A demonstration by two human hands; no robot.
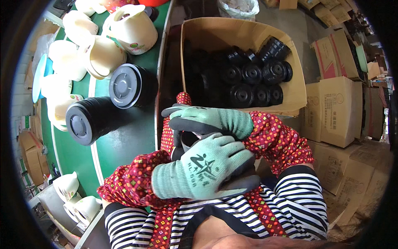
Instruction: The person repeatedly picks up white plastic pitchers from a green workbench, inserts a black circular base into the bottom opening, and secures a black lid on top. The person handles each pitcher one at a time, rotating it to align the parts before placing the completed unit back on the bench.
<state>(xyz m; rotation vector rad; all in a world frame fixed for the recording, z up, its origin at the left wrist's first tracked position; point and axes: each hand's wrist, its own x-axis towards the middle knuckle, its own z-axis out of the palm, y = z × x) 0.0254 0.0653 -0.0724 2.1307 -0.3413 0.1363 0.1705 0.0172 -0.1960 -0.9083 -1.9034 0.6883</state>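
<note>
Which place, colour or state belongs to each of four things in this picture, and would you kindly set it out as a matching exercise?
Things:
1. Gloves
2. Stacks
3. Box
4. Jugs

Places, colours or states:
A. mostly cream-coloured
B. open, with black parts inside
C. pale green and dark grey
D. black, on the green table

Right pairs: 1-C, 2-D, 3-B, 4-A

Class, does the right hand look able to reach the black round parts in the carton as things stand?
Probably yes: the right hand is near the carton, whose open top leaves the black round parts uncovered, though its near wall stands between.
</note>
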